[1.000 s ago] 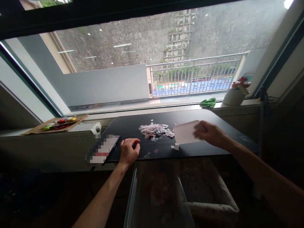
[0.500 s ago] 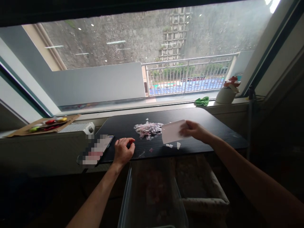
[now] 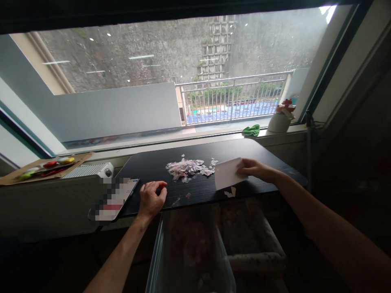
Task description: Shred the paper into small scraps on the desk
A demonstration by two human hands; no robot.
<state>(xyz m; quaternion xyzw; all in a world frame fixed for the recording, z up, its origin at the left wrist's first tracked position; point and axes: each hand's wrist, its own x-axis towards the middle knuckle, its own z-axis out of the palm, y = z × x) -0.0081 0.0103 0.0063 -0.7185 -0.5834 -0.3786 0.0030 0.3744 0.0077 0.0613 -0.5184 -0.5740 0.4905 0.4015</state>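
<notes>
My right hand [image 3: 247, 167] grips the near-right edge of a flat white card [image 3: 228, 174] and holds it tilted over the black table [image 3: 269, 156]. Just below the card lie a few larger pale scraps [image 3: 231, 192]. To its left spreads a loose pile of small paper scraps [image 3: 185, 169], with a smaller clump near the card's upper left. My left hand [image 3: 153, 198] rests by the table's front edge, fingers loosely curled and a gap between thumb and forefinger. Nothing shows in it, though its palm is hidden.
A phone [image 3: 124, 199] lies at the table's left edge. Below the front edge stand a clear plastic bin [image 3: 154, 252] and a lined box [image 3: 259, 257]. On the sill are a green cloth [image 3: 251, 130] and a pale jug [image 3: 279, 121]; a white heater [image 3: 91, 169] stands left.
The card has moved rightward from the pile, uncovering a clump of scraps. The larger pale scraps now sit closer together. My left hand stays in place while the whole view shifts slightly.
</notes>
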